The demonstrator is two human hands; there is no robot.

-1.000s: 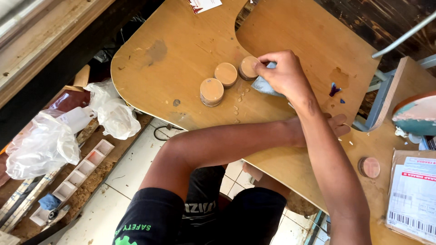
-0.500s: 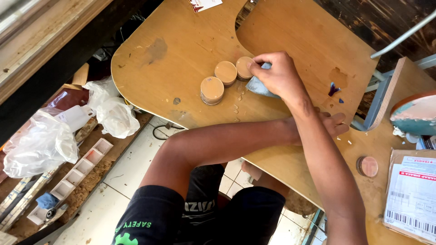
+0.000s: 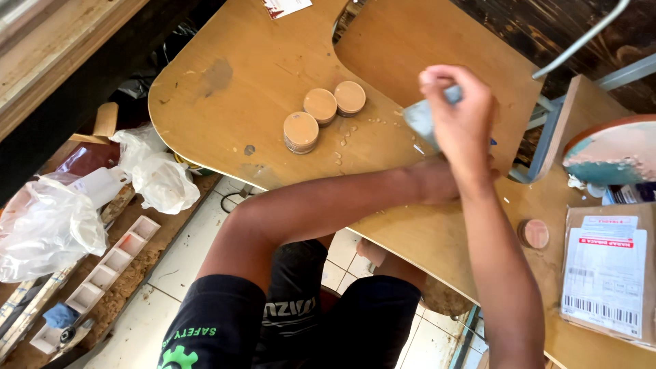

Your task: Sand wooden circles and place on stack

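Since the earlier frame our right hand (image 3: 459, 113) has lifted off the wooden discs (image 3: 321, 115), grasping a grey scraper (image 3: 420, 121); left hand hidden beneath it, grip unclear, steadying the worktop (image 3: 225, 89).

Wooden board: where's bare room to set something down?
Free: the board left of the three wooden discs, and the upper panel beyond them. Crowded: by the right hand with its grey pad, and near the parcel.
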